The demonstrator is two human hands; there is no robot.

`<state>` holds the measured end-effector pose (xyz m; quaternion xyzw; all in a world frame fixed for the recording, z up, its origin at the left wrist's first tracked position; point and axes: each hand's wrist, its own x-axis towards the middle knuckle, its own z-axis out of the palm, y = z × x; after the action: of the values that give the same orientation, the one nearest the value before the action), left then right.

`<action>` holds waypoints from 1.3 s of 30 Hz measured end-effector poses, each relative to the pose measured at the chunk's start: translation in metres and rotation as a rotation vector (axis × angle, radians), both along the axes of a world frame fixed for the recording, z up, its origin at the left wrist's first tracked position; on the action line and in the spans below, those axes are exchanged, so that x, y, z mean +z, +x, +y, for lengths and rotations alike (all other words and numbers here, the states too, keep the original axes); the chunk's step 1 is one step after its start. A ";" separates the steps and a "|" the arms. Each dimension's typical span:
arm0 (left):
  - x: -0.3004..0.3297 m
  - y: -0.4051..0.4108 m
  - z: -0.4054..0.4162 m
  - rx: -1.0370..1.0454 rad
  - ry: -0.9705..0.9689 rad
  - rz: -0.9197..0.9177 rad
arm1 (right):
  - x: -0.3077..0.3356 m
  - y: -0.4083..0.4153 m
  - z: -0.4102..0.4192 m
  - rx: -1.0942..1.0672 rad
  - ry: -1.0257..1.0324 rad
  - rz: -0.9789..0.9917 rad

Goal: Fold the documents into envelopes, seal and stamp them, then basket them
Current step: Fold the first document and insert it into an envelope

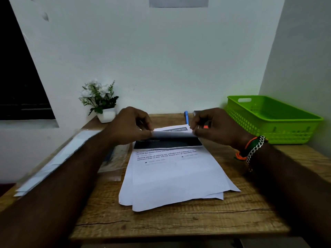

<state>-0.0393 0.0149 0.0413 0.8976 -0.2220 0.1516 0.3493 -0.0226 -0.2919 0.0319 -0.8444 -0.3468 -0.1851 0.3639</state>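
Two risks: the stack of documents [172, 178] is fanned and loose on the surface [179, 224], so I could drag a second sheet along, or fold skewed if one corner leads. Both arms reach forward. My left hand [129, 127] and right hand [213, 126] each pinch a far corner of the top sheet [172, 134], curling it toward me. Green basket [272, 120] sits far right.

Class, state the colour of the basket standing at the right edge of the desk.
Bright green basket, seen best, and only, in the head view.
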 end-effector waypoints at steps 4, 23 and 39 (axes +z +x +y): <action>-0.007 0.001 -0.003 -0.062 0.122 0.074 | -0.005 0.002 0.002 0.054 -0.090 0.108; -0.041 0.013 -0.044 -0.018 0.521 -0.045 | -0.028 0.001 0.036 -0.140 -0.513 0.009; -0.030 0.003 -0.043 0.254 0.583 -0.016 | -0.032 0.005 0.039 -0.184 -0.510 0.033</action>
<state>-0.0367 -0.0281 0.0116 0.9792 -0.1450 0.1312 0.0539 -0.0175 -0.2527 -0.0005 -0.9397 -0.2979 -0.1103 0.1268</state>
